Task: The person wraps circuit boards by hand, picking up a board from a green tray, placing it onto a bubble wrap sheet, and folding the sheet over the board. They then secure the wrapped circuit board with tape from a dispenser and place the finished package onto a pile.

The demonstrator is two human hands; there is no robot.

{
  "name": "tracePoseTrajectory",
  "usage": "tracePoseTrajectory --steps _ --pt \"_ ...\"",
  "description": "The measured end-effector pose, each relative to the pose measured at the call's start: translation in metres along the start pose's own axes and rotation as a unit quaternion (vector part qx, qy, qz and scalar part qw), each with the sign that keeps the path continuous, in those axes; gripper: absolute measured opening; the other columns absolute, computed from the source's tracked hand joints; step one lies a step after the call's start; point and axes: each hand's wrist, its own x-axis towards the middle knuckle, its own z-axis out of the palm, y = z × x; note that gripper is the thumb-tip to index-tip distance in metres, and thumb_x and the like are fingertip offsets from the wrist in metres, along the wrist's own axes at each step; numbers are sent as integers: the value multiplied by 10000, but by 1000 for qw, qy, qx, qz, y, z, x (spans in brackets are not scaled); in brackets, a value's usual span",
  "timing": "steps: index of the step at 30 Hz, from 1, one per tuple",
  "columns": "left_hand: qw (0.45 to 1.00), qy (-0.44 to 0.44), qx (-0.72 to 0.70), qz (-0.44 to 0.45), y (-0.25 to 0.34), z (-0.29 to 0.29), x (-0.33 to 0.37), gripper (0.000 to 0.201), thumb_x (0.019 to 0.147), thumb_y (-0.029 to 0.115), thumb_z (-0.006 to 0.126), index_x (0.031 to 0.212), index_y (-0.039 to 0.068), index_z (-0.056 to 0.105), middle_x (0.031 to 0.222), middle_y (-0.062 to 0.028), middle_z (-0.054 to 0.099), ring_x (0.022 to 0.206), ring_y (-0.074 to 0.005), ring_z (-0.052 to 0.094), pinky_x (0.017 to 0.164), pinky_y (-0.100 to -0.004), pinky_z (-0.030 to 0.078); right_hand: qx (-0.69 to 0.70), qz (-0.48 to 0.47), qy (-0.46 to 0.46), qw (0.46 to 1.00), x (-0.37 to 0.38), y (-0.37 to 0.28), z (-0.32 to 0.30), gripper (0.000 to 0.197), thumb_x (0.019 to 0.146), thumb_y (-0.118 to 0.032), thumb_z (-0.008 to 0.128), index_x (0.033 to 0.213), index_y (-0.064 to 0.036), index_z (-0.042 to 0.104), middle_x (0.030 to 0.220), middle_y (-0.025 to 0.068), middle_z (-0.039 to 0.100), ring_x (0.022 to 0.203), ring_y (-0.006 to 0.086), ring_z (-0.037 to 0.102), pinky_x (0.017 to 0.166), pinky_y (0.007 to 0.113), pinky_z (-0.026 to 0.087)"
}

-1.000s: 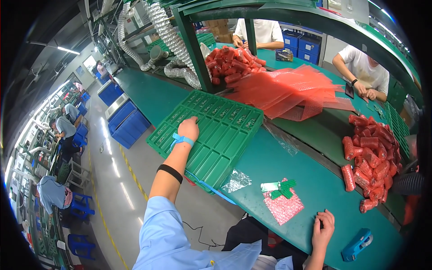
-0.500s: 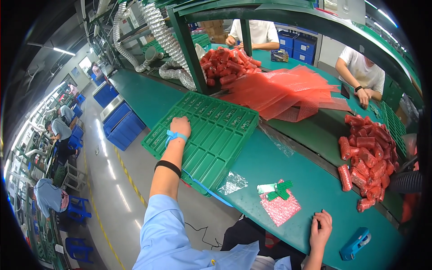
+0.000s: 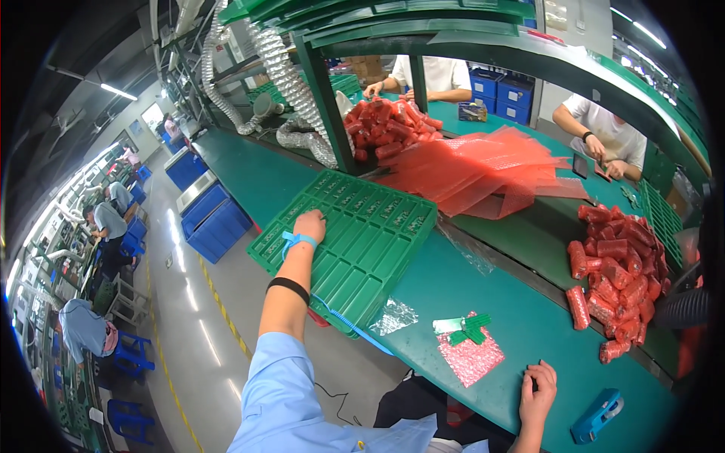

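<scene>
Centrally: one green moulded-plastic compartmented tray [image 3: 341,278], overhanging the desk [image 3: 430,279] edge. Left hand [image 3: 308,226] curled over it; grip obscured, cannot tell. Right hand [image 3: 538,389] loosely bent on desk, contents unclear. Nearby, one pink bubble-textured sheet [image 3: 472,362] under green strips [image 3: 473,328]; beyond, two heaps of red bubble-wrapped rolls [image 3: 619,275], overlapping, uncountable.

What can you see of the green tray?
The green tray looks like hard plastic, divided into long, narrow compartments. Far ones hold small parts; several nearer ones look empty. It lies angled on the table, jutting past the table's edge. The left hand is over its left part; contact is unclear.
</scene>
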Motion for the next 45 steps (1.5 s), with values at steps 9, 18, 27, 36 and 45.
tracePoseTrajectory --steps 9,18,27,36,45 --pt "972 127 -177 88 59 -30 -24 210 937 212 720 1060 51 775 1071 -229 768 986 -443 730 894 -539 593 0 -3 -11 1000 2 3 1 47 897 0 710 921 30 738 1097 170 759 1248 414 657 1102 505 501" --pt "845 -276 -317 331 228 -70 -184 252 952 218 760 1118 28 755 1034 -200 767 980 -380 753 890 -493 594 -1 -14 -11 1000 7 15 1 53 915 -12 710 941 21 742 1103 161 762 1267 415 644 1094 506 499" --pt "973 116 -170 102 59 -119 -83 213 1017 197 679 1104 33 782 1081 -208 784 980 -382 761 863 -460 608 -2 -1 -16 1000 4 12 -2 64 931 -14 694 955 31 733 1130 165 760 1290 412 642 1126 506 485" --pt "993 -1 90 -80 -82 -58 -78 226 943 242 743 1091 83 807 1097 -221 779 1055 -410 741 952 -522 593 -3 -2 -18 1000 4 11 -3 65 926 -5 687 950 34 733 1117 163 758 1282 411 644 1122 505 487" --pt "993 19 89 -75 -90 -46 -77 276 909 239 780 1100 41 805 1126 -224 765 1082 -410 731 986 -513 577 -9 2 -13 1000 5 9 -4 55 929 -1 685 940 35 725 1110 163 756 1269 409 647 1117 503 490"
